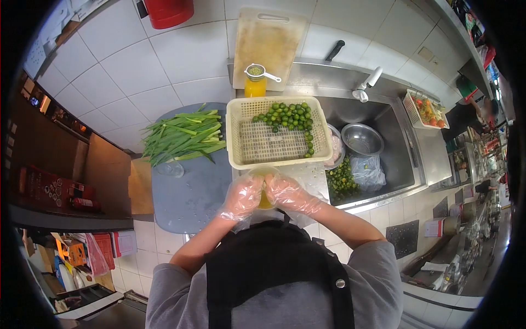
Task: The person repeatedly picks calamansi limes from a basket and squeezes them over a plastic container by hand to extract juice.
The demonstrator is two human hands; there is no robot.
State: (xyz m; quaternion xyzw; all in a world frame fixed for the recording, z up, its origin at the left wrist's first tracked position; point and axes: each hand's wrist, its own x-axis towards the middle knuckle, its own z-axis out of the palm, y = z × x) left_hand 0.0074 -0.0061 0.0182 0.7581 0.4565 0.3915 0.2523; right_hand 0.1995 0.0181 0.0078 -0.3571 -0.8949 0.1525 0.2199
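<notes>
Both hands wear clear plastic gloves and come together over a bowl of yellow-green liquid (266, 203), close to my body. My left hand (244, 194) has its fingers closed at the bowl, and my right hand (287, 193) meets it there, also closed. Whatever they pinch is too small and covered to make out. Just beyond them stands a cream plastic basket (235, 131), with several small green limes (290, 115) gathered toward its far right side.
Long green leaves (186, 134) lie on a grey board (192, 192) at left, beside a clear glass (171, 169). Behind the basket, a strainer (255, 70) tops a container of orange liquid (255, 88). The sink (394, 137) at right holds a metal bowl (362, 140) and cut limes (342, 181).
</notes>
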